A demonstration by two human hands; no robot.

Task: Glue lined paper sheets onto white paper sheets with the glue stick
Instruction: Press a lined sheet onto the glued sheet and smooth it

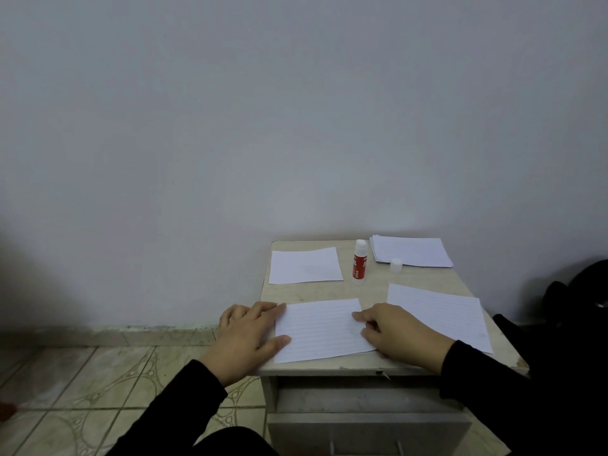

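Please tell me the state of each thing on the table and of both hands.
Glue stick: upright, uncapped.
Cap: off, beside stack.
Near lined sheet: flat, under both hands.
Left hand: pressing its left edge.
Right hand: pressing its right side.

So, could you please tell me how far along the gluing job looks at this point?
Possibly done: the sheet at the far left lies set aside; whether it is glued cannot be told. In hand: both hands, left and right, press the near lined sheet flat. The glue stick stands uncapped, its cap beside it. Left: another lined sheet and the far stack.
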